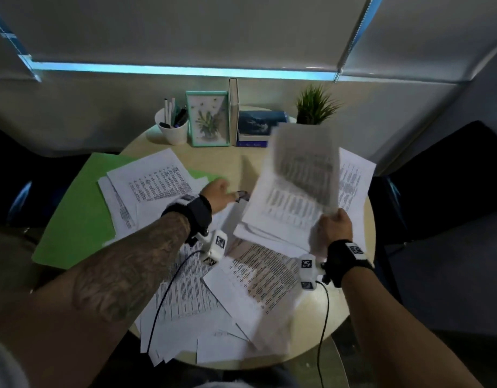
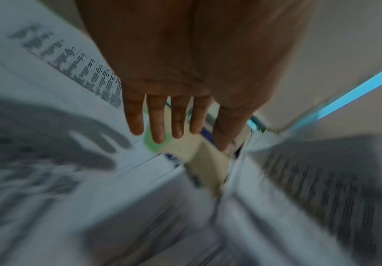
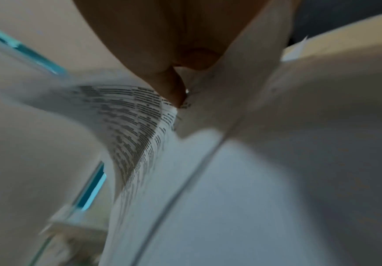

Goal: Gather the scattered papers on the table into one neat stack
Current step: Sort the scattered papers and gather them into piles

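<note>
A: Anything in hand at the moment?

B: Yes. A bundle of sheets [image 1: 303, 175], pinched at its near corner by the right hand [image 1: 335, 228] and raised off the surface [image 1: 236, 161]. Blurred in the head view. From the right wrist, thumb and fingers [image 3: 171, 86] closed tight on the paper's edge.

A: And on the left?

B: Nothing held by the left hand [image 1: 217, 194]. Spread flat, fingers [image 2: 158, 122] straight and a little apart, over the loose papers [image 1: 241, 278] and near the bundle's lower edge. Touching or not, cannot tell.

A: Where to look for the rest?

B: All over the surface. Fanned across a green folder [image 1: 76, 208] at the left, heaped and overlapping toward the near edge, hanging over the rim in places. One more page [image 1: 353, 177] lying under the raised bundle at the right.

A: How likely to handle?

B: Light, thin and floppy, by the look of it. Bound to droop and curl when held by a single corner, as shown by the bend in the raised bundle. Probably slippery sheet on sheet, so prone to fanning out or shedding a page. Easy to crease, hard to break.

A: Where to take hold, then?

B: Better along a long edge than at a corner: thumb above, fingers below, the other hand flat against the opposite edge. For pages lying flat, best to drag toward the rim and pinch the overhang. For squaring up, probably on edge, tapped on bare surface.
</note>
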Tool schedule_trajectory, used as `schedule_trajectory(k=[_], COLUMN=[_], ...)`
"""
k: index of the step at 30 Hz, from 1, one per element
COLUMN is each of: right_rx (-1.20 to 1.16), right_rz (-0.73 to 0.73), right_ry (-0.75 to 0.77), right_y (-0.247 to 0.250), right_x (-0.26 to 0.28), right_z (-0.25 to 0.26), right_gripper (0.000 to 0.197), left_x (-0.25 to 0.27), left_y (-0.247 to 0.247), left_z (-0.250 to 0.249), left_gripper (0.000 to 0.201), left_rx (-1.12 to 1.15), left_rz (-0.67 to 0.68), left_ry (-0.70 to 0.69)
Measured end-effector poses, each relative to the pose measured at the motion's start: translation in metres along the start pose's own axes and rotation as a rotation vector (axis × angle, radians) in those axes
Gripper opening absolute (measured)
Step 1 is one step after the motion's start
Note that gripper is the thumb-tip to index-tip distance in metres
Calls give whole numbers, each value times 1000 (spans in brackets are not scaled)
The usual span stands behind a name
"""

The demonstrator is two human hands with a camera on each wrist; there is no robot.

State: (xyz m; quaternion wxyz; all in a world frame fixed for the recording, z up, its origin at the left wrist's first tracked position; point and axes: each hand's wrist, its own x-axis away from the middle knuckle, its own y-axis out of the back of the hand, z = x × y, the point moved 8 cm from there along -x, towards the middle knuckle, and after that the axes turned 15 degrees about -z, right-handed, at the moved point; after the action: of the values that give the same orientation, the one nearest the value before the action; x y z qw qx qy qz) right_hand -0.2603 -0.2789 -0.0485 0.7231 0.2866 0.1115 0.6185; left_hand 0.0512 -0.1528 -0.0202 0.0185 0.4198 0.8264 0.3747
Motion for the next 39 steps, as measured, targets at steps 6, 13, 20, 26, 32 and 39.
schedule_trajectory(k=[6, 13, 20, 26, 32, 39], right_rx=[246, 255, 267, 454, 127, -114], right_rz=[-41, -73, -107, 28, 2, -120], right_ry=[-23, -146, -57, -114, -232, -547], right_y=[31, 25, 33, 5, -19, -14], right_x=[-59, -100, -1, 81, 105, 115], right_z=[-8, -17, -75, -112, -108, -113], right_gripper=[31, 61, 41, 69, 78, 85], left_x=[37, 59, 57, 56, 66, 71], left_y=[-59, -82, -70, -68, -73, -67], left_z=[79, 91, 103, 114, 108, 112], left_gripper=[71, 67, 65, 77, 80, 83], left_rx=[-506, -706, -764, -753, -764, -754], left_rz=[240, 169, 45, 81, 130, 200], left_ry=[16, -115, -93, -4, -34, -87])
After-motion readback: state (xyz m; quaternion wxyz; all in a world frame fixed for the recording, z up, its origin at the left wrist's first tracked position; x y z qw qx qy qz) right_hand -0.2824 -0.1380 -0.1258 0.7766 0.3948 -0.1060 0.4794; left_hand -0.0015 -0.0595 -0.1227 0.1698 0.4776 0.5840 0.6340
